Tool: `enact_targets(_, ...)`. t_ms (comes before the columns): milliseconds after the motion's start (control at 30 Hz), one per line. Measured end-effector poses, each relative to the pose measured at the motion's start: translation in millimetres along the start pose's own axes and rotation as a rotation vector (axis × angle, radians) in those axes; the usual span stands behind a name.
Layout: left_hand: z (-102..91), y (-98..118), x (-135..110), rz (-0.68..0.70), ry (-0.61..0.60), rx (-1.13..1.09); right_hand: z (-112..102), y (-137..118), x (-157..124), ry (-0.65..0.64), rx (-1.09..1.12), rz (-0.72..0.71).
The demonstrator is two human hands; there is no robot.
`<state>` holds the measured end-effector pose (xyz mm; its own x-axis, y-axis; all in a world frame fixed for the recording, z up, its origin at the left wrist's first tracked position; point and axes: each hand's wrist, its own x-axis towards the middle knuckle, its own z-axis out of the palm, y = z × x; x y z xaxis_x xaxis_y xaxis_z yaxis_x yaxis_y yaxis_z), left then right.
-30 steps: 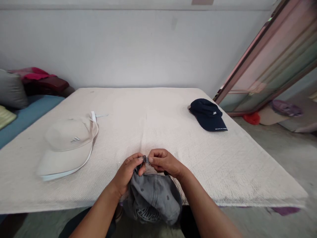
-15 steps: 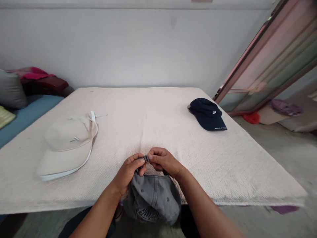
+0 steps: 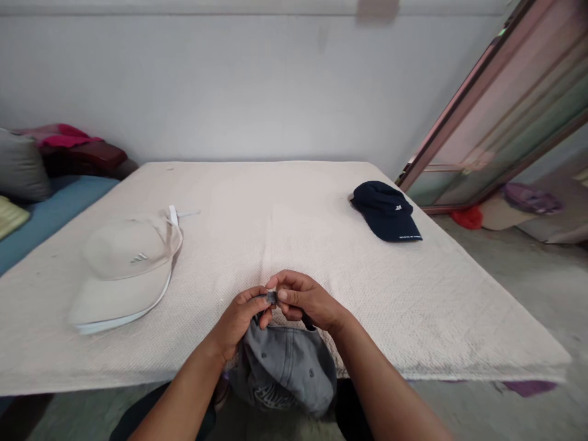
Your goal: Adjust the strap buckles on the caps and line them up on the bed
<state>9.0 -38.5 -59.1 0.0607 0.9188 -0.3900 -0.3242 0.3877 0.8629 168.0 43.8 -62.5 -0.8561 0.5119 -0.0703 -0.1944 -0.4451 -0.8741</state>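
A grey baseball cap [image 3: 294,361] hangs at the table's front edge, its crown toward me with pale lettering low on it. My left hand [image 3: 241,321] pinches one side of the cap's back strap [image 3: 271,297], near a small buckle. Fingers of my right hand [image 3: 301,300] are closed on the strap's other side, close to the left fingertips. The exact grip on the strap end is partly hidden by the fingers.
A beige cap [image 3: 124,269] with a loose white strap lies on the left of the cloth-covered table [image 3: 229,226]. Toward the back right sits a navy cap [image 3: 383,211]. A grey pillow [image 3: 21,165] and blue seat are at far left; a sliding door [image 3: 487,110] stands at right.
My right hand has shifted slightly at the strap, its index finger now reaching over toward the buckle. The left hand and the grey cap stay nearly in place.
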Motion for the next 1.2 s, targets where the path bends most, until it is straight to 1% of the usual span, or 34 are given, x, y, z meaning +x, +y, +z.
enact_targets(167, 0.8, -1, 0, 0.037, 0.063, 0.083, 1, -2, 0, -0.039, -0.132, 0.005)
enact_targets(267, 1.9, 1, -1, 0.056, 0.039, 0.076, -1, 0, 0, 0.001, -0.190, -0.031)
enact_targets(367, 3.1, 2, -2, 0.037, 0.005, 0.010, -4, 2, 0, 0.032, -0.208, -0.053)
enact_targets(433, 3.7, 2, -2, 0.025, 0.011, -0.003, -6, 4, 0, 0.053, -0.201, -0.056)
enact_targets(533, 5.0, 2, -1, 0.018, 0.042, 0.017, -5, 3, 1, 0.134, -0.208, -0.096)
enact_targets(633, 7.3, 2, 0, -0.003, 0.057, 0.033, -1, -1, -1, 0.224, -0.222, -0.193)
enact_targets(733, 10.4, 2, 0, -0.031, 0.043, -0.001, 2, -5, -4, 0.322, -0.234, -0.268)
enact_targets(767, 11.2, 2, 0, -0.042, 0.032, -0.022, 2, -6, -6, 0.346, -0.223, -0.273)
enact_targets(833, 12.0, 1, 1, -0.053, 0.006, -0.063, 1, -7, -9, 0.354, -0.164, -0.252)
enact_targets(900, 11.6, 0, 1, -0.050, -0.007, -0.089, 0, -6, -12, 0.318, -0.097, -0.216)
enact_targets(1000, 10.3, -4, 2, -0.032, 0.005, -0.114, 0, -5, -13, 0.267, -0.043, -0.171)
enact_targets(1067, 10.2, -6, 2, -0.034, 0.001, -0.121, 2, -7, -14, 0.274, 0.021, -0.191)
enact_targets(1133, 11.4, -8, 3, -0.051, -0.021, -0.130, 4, -11, -15, 0.303, 0.109, -0.241)
enact_targets(1200, 13.5, -8, 4, -0.076, -0.031, -0.171, 5, -16, -17, 0.315, 0.151, -0.261)
